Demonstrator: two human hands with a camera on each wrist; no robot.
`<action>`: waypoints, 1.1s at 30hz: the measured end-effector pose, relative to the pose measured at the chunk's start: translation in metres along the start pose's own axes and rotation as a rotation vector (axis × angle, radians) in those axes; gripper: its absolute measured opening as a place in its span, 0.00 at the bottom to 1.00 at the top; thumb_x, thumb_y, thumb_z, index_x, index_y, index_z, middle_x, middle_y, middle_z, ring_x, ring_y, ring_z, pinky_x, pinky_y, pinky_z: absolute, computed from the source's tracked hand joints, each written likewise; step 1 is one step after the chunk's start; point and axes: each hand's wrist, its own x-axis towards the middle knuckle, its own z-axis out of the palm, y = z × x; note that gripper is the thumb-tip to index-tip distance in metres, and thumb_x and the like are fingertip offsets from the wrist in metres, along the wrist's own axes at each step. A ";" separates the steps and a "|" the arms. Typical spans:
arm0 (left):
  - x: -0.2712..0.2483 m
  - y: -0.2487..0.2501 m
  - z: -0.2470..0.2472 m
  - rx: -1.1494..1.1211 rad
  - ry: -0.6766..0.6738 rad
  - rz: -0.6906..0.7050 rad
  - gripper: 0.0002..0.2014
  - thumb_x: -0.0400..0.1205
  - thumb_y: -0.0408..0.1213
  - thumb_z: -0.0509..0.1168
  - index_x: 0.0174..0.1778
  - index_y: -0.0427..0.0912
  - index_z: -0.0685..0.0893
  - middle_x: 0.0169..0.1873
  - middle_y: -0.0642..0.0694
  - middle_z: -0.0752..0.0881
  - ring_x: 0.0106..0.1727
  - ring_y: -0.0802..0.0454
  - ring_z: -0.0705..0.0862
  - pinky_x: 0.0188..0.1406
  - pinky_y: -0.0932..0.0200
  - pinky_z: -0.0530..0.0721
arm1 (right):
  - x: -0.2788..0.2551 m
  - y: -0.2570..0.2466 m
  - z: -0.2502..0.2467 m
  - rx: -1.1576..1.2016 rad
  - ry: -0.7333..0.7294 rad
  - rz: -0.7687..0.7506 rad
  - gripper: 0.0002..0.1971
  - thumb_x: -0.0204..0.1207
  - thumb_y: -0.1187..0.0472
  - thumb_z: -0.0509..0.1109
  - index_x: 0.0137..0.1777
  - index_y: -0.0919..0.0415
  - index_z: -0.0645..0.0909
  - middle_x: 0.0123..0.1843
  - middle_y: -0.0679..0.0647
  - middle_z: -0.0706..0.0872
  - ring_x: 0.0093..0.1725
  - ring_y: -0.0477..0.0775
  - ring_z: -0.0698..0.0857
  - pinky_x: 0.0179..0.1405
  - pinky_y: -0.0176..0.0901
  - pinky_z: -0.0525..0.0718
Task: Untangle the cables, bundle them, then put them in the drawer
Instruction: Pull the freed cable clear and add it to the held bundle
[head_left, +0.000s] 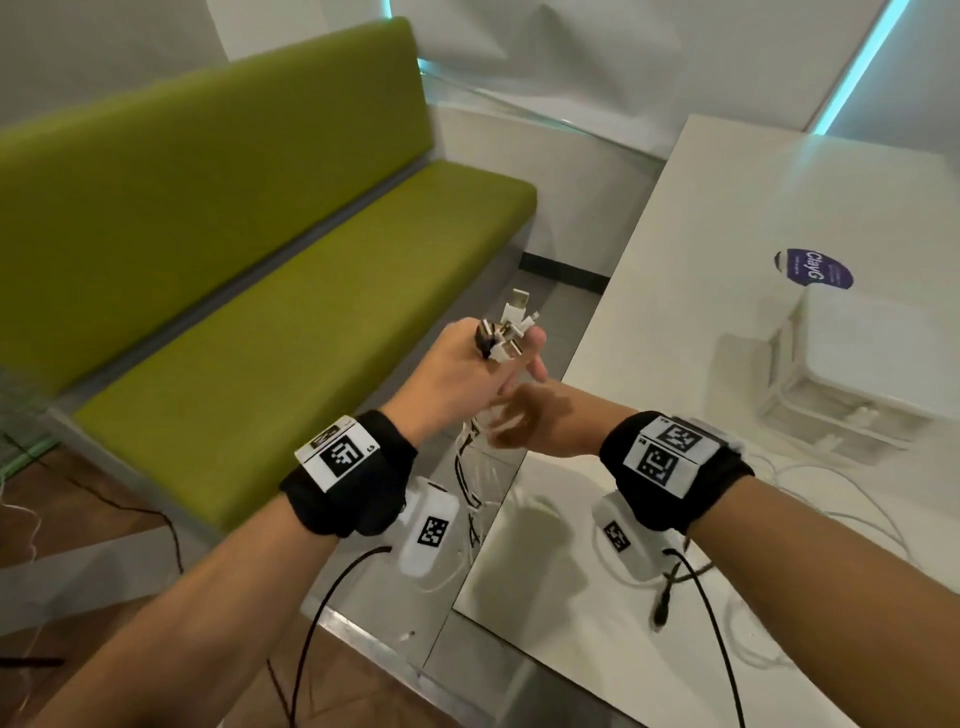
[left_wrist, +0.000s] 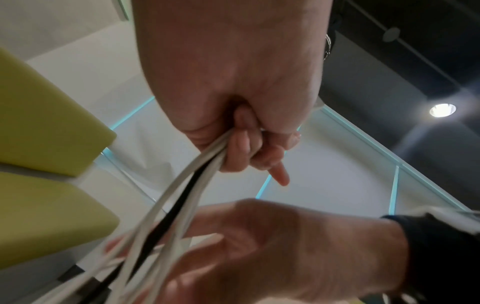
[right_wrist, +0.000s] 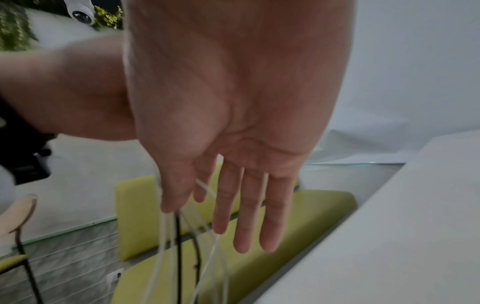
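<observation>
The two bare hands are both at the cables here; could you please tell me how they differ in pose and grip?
The left hand is curled in a fist round the bunch of white and black cables, plugs sticking up above it; the right hand has straight, spread fingers and grips nothing. The left hand sits higher, the right hand just below it among the hanging strands. Both wear black wrist bands with printed markers.

A green bench (head_left: 270, 270) is standing along the wall at left, a white table (head_left: 727, 249) is sitting at right, bearing a purple sticker (head_left: 814, 268)
</observation>
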 end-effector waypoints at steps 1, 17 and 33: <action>0.000 -0.001 0.010 0.000 -0.022 -0.013 0.23 0.84 0.54 0.63 0.27 0.46 0.88 0.21 0.50 0.82 0.20 0.58 0.76 0.28 0.61 0.72 | -0.012 0.009 -0.006 0.007 0.023 0.022 0.13 0.81 0.59 0.70 0.61 0.44 0.74 0.53 0.45 0.87 0.51 0.45 0.83 0.63 0.40 0.77; -0.011 0.010 0.132 0.190 -0.205 -0.157 0.15 0.83 0.36 0.63 0.36 0.55 0.92 0.49 0.58 0.92 0.58 0.60 0.86 0.62 0.57 0.81 | -0.112 0.113 0.024 -0.292 0.007 0.357 0.07 0.73 0.56 0.75 0.48 0.53 0.81 0.50 0.49 0.76 0.52 0.52 0.78 0.54 0.46 0.79; -0.024 0.047 0.163 -0.170 -0.008 -0.349 0.24 0.87 0.53 0.56 0.39 0.38 0.86 0.32 0.50 0.92 0.15 0.60 0.64 0.21 0.62 0.61 | -0.214 0.084 -0.004 0.210 0.927 0.060 0.06 0.78 0.62 0.69 0.49 0.51 0.76 0.51 0.45 0.92 0.44 0.45 0.91 0.48 0.50 0.89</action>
